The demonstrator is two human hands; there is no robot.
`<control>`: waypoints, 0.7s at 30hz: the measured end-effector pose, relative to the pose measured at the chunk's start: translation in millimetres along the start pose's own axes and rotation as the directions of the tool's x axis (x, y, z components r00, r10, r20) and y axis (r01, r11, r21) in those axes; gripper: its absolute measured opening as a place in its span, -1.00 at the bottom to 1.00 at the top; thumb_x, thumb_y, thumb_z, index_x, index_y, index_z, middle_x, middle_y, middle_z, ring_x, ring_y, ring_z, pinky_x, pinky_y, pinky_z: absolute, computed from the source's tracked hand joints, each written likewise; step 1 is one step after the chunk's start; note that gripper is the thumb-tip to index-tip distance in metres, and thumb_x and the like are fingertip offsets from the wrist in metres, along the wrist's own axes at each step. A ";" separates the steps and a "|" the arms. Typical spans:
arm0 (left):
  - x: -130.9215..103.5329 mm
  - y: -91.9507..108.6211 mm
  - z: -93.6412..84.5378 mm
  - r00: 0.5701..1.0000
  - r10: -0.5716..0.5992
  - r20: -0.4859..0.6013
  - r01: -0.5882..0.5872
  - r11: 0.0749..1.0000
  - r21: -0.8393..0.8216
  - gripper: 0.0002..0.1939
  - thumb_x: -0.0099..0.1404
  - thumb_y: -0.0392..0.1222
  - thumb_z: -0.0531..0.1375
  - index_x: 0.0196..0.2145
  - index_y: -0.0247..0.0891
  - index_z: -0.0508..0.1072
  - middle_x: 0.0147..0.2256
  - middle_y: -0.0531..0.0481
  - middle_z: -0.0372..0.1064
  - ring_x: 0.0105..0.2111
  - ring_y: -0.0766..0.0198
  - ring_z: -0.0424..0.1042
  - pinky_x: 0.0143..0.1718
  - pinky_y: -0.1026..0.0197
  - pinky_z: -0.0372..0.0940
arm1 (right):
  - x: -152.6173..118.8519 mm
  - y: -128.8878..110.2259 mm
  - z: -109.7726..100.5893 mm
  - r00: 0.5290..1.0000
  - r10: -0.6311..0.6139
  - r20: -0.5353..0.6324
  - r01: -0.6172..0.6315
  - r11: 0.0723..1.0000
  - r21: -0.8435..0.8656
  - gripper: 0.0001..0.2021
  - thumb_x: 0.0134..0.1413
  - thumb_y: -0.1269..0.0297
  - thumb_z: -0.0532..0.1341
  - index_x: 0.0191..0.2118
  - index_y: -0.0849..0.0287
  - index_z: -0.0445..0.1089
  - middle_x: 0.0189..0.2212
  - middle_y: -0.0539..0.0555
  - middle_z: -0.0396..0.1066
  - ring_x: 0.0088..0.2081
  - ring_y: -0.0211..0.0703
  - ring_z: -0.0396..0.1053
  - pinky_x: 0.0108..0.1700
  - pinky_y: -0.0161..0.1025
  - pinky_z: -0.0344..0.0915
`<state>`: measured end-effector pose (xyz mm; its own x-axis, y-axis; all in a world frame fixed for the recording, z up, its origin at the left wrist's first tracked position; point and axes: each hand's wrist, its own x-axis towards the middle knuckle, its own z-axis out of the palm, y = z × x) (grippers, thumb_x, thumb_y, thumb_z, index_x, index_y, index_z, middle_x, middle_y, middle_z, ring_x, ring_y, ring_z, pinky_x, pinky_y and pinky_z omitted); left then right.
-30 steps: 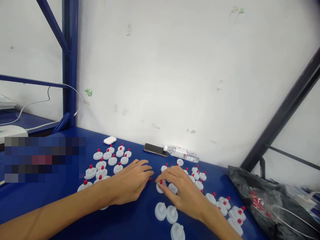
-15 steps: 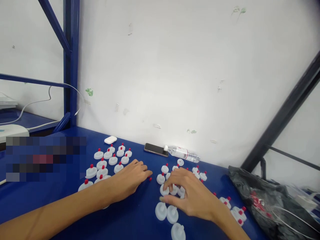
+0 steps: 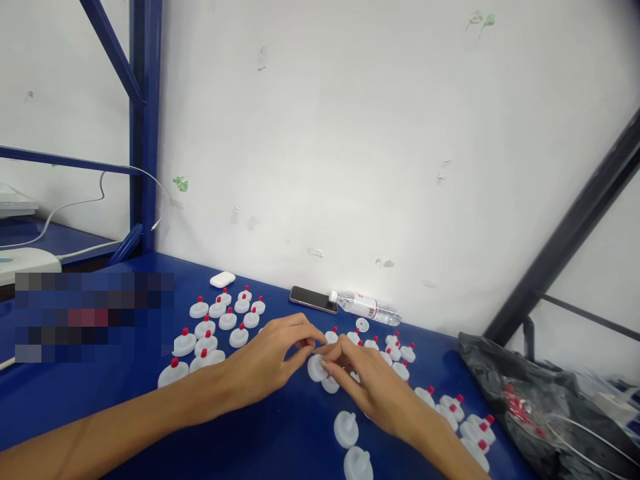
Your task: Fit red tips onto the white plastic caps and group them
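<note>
My left hand (image 3: 263, 363) and my right hand (image 3: 373, 390) meet fingertip to fingertip over the blue table (image 3: 280, 440). The right fingers hold a white round cap (image 3: 316, 367) just above the table. The left thumb and forefinger are pinched together at that cap's top, on a small red plug that is mostly hidden. Left of my hands stands a group of white caps with red plugs (image 3: 215, 327). More of them lie to the right (image 3: 450, 407). Two plain white caps (image 3: 346, 430) without plugs lie near my right wrist.
A phone (image 3: 313, 300), a lying water bottle (image 3: 365, 307) and a white earbud case (image 3: 223, 279) rest along the wall. A black plastic bag (image 3: 520, 393) with red pieces sits at the right. Blue frame posts (image 3: 145, 133) rise at the left.
My right hand picked a white cap from the near cluster and brought it left and up. My left hand lifted off the table with the red plug and met it.
</note>
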<state>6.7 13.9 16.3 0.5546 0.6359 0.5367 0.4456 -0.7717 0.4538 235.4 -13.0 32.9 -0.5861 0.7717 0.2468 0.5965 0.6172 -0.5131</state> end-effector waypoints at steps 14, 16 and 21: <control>4.2 12.2 -4.4 0.970 -0.244 -0.004 0.194 0.781 -0.594 -0.86 0.35 -0.19 0.25 -0.19 -0.25 0.59 -0.24 -0.02 0.60 -0.23 0.20 0.57 -0.15 0.19 0.45 | 3.8 -7.5 14.7 0.986 0.101 -0.136 -0.078 0.982 0.169 -0.87 0.27 0.23 0.28 -0.11 0.00 0.35 -0.32 -0.11 0.43 -0.27 -0.20 0.42 -0.18 -0.20 0.27; 4.0 14.4 -4.3 0.970 -0.244 0.016 0.204 0.772 -0.602 -0.87 0.33 -0.20 0.28 -0.20 -0.25 0.60 -0.24 -0.02 0.61 -0.21 0.19 0.57 -0.13 0.18 0.44 | 4.1 -6.1 16.8 0.982 0.115 -0.153 -0.084 0.977 0.194 -0.82 0.25 0.22 0.29 -0.09 0.01 0.30 -0.34 -0.12 0.42 -0.29 -0.20 0.42 -0.21 -0.21 0.28; 2.8 16.5 -1.8 0.971 -0.239 0.029 0.213 0.795 -0.569 -0.88 0.29 -0.26 0.28 -0.24 -0.23 0.63 -0.22 0.00 0.58 -0.22 0.22 0.55 -0.14 0.20 0.43 | 5.8 -5.8 17.9 0.981 0.115 -0.156 -0.071 0.961 0.266 -0.78 0.22 0.28 0.29 -0.10 0.02 0.25 -0.33 -0.12 0.50 -0.34 -0.25 0.42 -0.25 -0.25 0.33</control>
<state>14.3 3.0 26.6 0.4524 0.8012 0.3916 0.0727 -0.4708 0.8793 218.8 -14.9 22.6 -0.4206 0.8522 0.3112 0.4691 0.4979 -0.7294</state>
